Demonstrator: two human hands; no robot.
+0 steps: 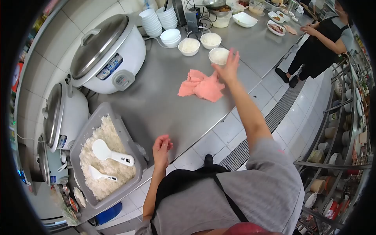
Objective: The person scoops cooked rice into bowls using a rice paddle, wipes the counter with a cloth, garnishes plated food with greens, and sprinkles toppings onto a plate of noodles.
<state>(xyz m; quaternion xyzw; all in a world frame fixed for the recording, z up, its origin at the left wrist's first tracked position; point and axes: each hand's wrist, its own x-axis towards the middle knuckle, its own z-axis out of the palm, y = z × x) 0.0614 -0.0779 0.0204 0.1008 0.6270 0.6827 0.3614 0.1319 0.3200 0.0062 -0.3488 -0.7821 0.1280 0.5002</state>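
My right hand (228, 69) reaches out over the steel counter with its fingers spread. Its fingertips are at the right rim of a white bowl of rice (217, 56); whether they touch it I cannot tell. Just left of this hand lies a crumpled pink cloth (203, 85). My left hand (161, 151) hovers by the counter's front edge, fingers curled in, with nothing visible in it. To its left stands a grey tub (138, 157) of cooked rice. A large white rice paddle (103, 150) and a smaller white paddle (97, 174) lie on the rice.
Two more rice bowls (189, 46) stand beside stacked white bowls (150, 24). A large rice cooker (127, 51) and another cooker (74, 113) line the wall. Plated food (276, 29) is at the far end. A person in a black apron (323, 45) stands beyond, right.
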